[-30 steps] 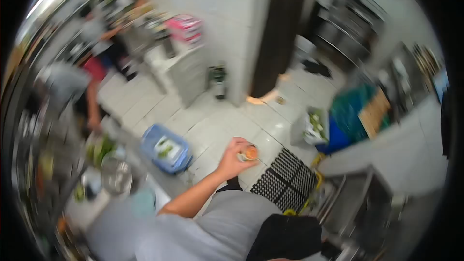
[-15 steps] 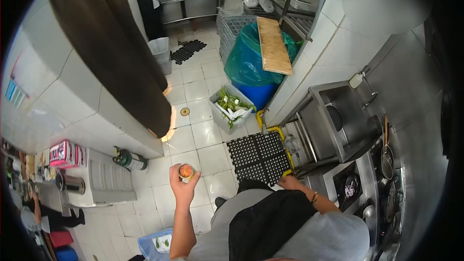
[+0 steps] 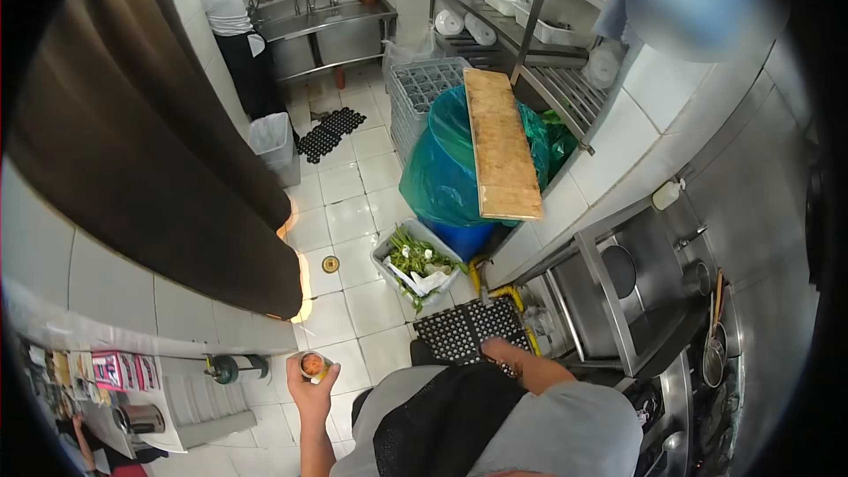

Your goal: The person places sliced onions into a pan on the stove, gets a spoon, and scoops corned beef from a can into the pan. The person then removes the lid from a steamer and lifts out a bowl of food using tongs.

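My left hand (image 3: 311,389) is wrapped round a small open jar (image 3: 313,365) with orange-red contents, held upright over the tiled floor at the lower middle. Near my waist, above the black perforated mat (image 3: 459,332), is my right hand (image 3: 502,352). It is blurred, so its fingers cannot be made out, and a bracelet shows at the wrist. A grey bin of green leaves and white scraps (image 3: 415,261) stands on the floor ahead of my body.
A wooden board (image 3: 502,146) lies across a green-bagged blue bin (image 3: 442,168). A brown curtain (image 3: 168,141) hangs left. Steel sink (image 3: 640,291) and stove stand right. A co-worker (image 3: 231,35) stands by the far sink; another person (image 3: 84,442) is lower left.
The view has swung right, then moved forward toward the bins and curtain. The jar stays in my left hand. My right hand, unseen at first, now shows near my waist.
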A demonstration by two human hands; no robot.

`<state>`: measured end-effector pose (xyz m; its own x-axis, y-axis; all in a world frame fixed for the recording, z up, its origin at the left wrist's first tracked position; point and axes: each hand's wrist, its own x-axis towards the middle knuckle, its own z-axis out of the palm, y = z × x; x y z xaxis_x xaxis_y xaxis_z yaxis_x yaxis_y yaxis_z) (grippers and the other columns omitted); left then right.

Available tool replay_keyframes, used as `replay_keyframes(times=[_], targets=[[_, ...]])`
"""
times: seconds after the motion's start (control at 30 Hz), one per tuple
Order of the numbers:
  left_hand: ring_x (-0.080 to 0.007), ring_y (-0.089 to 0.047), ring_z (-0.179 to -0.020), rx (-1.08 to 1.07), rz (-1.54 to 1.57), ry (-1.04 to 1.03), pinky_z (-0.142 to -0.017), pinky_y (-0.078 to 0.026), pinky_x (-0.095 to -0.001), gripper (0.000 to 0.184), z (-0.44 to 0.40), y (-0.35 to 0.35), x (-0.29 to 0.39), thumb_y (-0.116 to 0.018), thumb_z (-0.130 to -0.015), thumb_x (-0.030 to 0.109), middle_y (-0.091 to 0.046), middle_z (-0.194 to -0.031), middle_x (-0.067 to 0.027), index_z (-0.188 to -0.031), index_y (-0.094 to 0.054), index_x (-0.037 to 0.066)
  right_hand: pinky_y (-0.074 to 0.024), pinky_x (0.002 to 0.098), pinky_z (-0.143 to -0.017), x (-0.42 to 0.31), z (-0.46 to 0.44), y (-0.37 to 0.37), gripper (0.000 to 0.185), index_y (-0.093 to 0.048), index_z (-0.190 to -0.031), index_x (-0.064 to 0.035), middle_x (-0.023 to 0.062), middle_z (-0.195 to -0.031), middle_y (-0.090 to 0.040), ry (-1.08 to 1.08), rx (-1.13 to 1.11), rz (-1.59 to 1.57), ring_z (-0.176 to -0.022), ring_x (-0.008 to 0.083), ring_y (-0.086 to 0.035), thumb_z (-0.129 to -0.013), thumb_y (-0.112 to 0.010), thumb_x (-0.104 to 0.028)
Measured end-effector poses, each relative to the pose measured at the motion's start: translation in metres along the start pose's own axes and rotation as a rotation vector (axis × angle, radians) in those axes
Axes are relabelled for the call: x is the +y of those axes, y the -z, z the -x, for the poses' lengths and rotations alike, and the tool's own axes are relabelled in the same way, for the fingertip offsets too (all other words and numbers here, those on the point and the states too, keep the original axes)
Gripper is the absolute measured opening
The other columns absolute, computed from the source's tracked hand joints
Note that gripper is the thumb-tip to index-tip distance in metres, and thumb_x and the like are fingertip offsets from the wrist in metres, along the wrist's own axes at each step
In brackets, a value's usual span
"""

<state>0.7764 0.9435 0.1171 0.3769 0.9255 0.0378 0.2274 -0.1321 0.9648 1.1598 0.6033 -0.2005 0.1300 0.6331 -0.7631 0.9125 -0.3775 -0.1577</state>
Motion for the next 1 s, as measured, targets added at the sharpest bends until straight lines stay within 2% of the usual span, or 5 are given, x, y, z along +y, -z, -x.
replay_keyframes(times=[0.03,0.07,0.27,0.63,1.0], targets=[[-0.0233,-0.061,-0.099,0.031,-0.022,-0.011,-0.092,-0.052,-0.0357,0.044,-0.013,-0.003,0.006,-0.095,-0.073,0.008,-0.06,-0.108,-0.0089,-0.105,-0.066,0.001,-0.056,0.0508,-0.105,0.021,-0.046,0.016,0.042,-0.079,-0.115,-0.0077,0.023,-0.126,-0.074,0.158,0.359,-0.127,-0.126,0.0393,-0.069,-0.105,-0.051,-0.036],[-0.0248,-0.061,-0.098,0.046,-0.119,0.002,-0.093,-0.051,-0.037,0.044,-0.028,-0.006,0.005,-0.095,-0.073,0.008,-0.06,-0.108,-0.0095,-0.105,-0.066,0.001,-0.0574,0.0512,-0.098,-0.003,-0.052,0.086,0.034,-0.077,-0.12,-0.0026,0.0234,-0.118,-0.077,-0.182,0.556,-0.513,-0.11,0.0405,-0.073,-0.103,-0.063,-0.029],[-0.0299,-0.064,-0.115,-0.015,-0.17,-0.092,-0.1,-0.052,-0.0408,0.048,-0.132,-0.028,0.02,-0.097,-0.072,0.011,-0.064,-0.121,-0.0151,-0.109,-0.07,0.0,-0.0574,0.044,-0.091,-0.06,-0.094,0.354,0.043,-0.074,-0.123,-0.0025,0.0185,-0.111,-0.079,0.039,0.778,-0.935,-0.104,0.0358,-0.075,-0.099,-0.069,-0.037],[-0.0273,-0.066,-0.102,-0.247,-0.178,-0.145,-0.092,-0.054,-0.0374,0.045,-0.427,-0.048,0.002,-0.097,-0.072,0.008,-0.066,-0.111,-0.0114,-0.108,-0.071,-0.001,-0.0539,0.0478,-0.107,-0.05,-0.215,0.325,0.058,-0.076,-0.129,-0.004,0.0249,-0.129,-0.075,-0.125,-0.033,-0.605,-0.122,0.0417,-0.07,-0.093,-0.074,-0.05],[-0.0247,-0.065,-0.101,-0.618,-0.124,-0.458,-0.092,-0.052,-0.0364,0.047,-0.75,-0.162,0.047,-0.094,-0.07,0.006,-0.066,-0.108,-0.0093,-0.109,-0.071,-0.001,-0.0571,0.053,-0.089,-0.073,-0.238,0.452,0.036,-0.076,-0.102,-0.0025,0.024,-0.104,-0.077,-0.389,0.609,-1.064,-0.099,0.0434,-0.074,-0.096,-0.069,-0.038]])
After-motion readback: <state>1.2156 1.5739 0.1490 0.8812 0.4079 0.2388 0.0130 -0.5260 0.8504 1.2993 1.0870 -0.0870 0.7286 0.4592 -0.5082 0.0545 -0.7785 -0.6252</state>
